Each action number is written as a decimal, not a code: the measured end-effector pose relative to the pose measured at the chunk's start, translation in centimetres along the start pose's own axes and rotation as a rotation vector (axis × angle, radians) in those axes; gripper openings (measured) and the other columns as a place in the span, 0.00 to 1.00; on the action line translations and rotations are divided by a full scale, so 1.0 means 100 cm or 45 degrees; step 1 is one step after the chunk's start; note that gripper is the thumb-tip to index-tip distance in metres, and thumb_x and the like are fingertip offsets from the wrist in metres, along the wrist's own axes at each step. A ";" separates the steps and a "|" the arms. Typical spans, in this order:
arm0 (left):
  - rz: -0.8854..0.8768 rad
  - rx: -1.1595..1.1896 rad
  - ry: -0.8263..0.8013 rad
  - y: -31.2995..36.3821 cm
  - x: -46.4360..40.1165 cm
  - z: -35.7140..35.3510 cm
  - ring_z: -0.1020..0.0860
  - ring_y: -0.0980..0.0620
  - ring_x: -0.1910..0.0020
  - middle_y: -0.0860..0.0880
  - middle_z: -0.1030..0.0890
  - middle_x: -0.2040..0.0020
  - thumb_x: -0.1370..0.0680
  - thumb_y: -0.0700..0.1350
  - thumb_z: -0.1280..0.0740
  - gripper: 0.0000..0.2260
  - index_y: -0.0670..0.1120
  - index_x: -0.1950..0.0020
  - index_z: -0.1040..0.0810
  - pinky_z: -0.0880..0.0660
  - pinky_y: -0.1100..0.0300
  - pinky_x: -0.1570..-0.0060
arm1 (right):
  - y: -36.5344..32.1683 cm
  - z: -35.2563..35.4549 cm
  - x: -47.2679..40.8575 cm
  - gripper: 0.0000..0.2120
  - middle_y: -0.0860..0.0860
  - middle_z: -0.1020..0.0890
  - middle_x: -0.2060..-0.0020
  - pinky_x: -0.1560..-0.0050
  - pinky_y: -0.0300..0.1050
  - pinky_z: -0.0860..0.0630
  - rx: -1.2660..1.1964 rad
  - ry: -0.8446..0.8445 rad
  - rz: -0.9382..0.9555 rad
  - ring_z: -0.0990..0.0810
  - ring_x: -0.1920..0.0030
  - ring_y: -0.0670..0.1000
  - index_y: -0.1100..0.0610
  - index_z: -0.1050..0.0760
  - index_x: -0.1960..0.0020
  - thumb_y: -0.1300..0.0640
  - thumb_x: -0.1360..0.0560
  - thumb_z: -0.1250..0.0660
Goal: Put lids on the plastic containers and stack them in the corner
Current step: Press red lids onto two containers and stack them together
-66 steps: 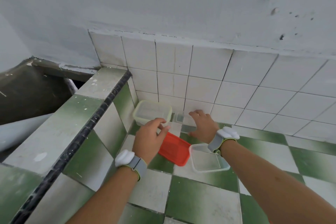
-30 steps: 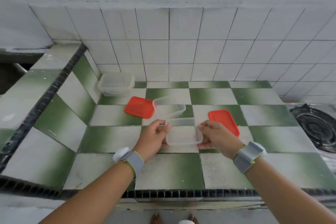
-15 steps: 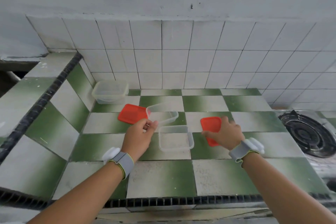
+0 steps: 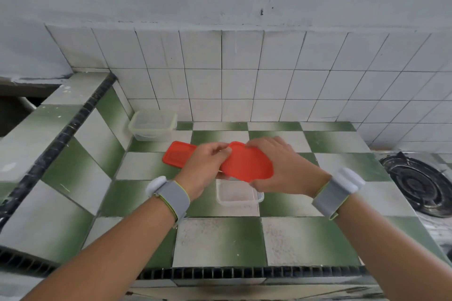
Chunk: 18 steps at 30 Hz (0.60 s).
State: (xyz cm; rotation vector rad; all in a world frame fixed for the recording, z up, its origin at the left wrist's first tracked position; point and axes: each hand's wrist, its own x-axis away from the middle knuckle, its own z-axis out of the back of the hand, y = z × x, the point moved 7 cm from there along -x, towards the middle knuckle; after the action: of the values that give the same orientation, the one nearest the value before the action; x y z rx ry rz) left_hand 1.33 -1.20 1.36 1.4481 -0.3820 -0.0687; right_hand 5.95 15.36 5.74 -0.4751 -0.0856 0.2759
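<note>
Gripping a red lid from both sides, the left hand pinches its left edge while the right hand closes over its right and near edges, so the lid hangs tilted in the air above a clear container standing open on the green-and-white tiled counter. A second red lid lies flat on the counter behind the left hand, and another clear container sits in the far left corner against the wall tiles, well apart from the hands.
</note>
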 end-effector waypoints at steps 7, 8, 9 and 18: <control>0.009 0.121 0.178 -0.008 0.006 0.026 0.15 0.53 0.62 0.46 0.15 0.55 0.17 0.39 0.34 0.05 0.45 0.46 0.18 0.14 0.55 0.63 | 0.043 -0.023 -0.002 0.16 0.54 0.20 0.47 0.49 0.53 0.18 -1.202 0.263 -0.482 0.18 0.54 0.54 0.56 0.24 0.34 0.58 0.21 0.31; 0.002 0.053 0.193 -0.015 0.007 0.026 0.15 0.50 0.60 0.45 0.14 0.54 0.18 0.40 0.33 0.05 0.46 0.47 0.17 0.14 0.52 0.60 | 0.049 -0.032 -0.001 0.13 0.57 0.20 0.55 0.55 0.53 0.18 -1.294 0.280 -0.545 0.19 0.60 0.55 0.60 0.23 0.36 0.64 0.21 0.33; -0.010 -0.028 0.213 -0.022 0.008 0.027 0.15 0.48 0.59 0.44 0.14 0.55 0.18 0.40 0.32 0.04 0.47 0.49 0.17 0.14 0.50 0.58 | 0.055 -0.041 0.001 0.13 0.57 0.21 0.61 0.59 0.52 0.20 -1.312 0.298 -0.584 0.21 0.64 0.54 0.63 0.22 0.37 0.67 0.21 0.34; -0.032 -0.714 0.354 -0.062 0.013 0.029 0.22 0.51 0.61 0.53 0.20 0.62 0.24 0.49 0.27 0.05 0.48 0.51 0.18 0.27 0.55 0.59 | 0.075 -0.085 0.011 0.08 0.59 0.15 0.61 0.55 0.61 0.16 -0.837 0.374 -0.764 0.15 0.61 0.61 0.59 0.18 0.46 0.60 0.24 0.31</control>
State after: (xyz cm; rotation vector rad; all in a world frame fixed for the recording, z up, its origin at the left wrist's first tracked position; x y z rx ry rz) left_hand 2.80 -5.14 -4.22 0.8906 -0.0998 0.0068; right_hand 6.44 18.33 -5.22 -1.1055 -0.0264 -0.4308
